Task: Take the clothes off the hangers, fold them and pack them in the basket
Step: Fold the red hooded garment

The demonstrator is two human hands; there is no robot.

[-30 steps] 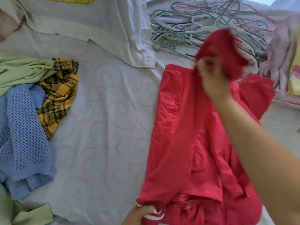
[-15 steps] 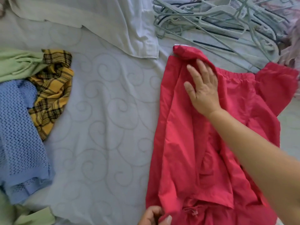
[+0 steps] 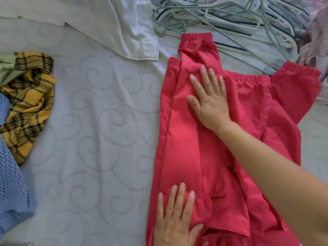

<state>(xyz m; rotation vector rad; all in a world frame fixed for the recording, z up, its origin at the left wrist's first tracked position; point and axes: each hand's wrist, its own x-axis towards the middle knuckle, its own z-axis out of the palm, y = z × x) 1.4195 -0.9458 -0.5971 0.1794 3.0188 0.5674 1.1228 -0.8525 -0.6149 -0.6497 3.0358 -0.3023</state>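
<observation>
Both hands lie flat on the red garment, fingers straight and holding nothing. The right hand presses a folded-in sleeve up near the elastic cuff, and the left hand presses the near edge of the same folded panel, well apart from the right.

Largest thing in view is the pale quilted bed surface, which carries everything. The red garment comes next — spread on the right half of the bed, one sleeve laid across its body, the other sleeve out to the far right and not yet folded. Beyond it lies a heap of empty grey-green hangers, touching the garment's far edge. A white cloth sits at the far middle, just beside the cuff. On the left edge, well apart from the hands, lie a blue knit, a yellow plaid piece and a bit of green cloth, loose rather than folded. No basket shows in this view.

The step in hand looks like folding — the garment is off its hanger and one side has been turned in and is being smoothed. The next move likely calls for bringing the right-hand sleeve across to match, then doubling the length. The fabric looks thin and slippery, so the laid fold may need pinning while the other hand works.
</observation>
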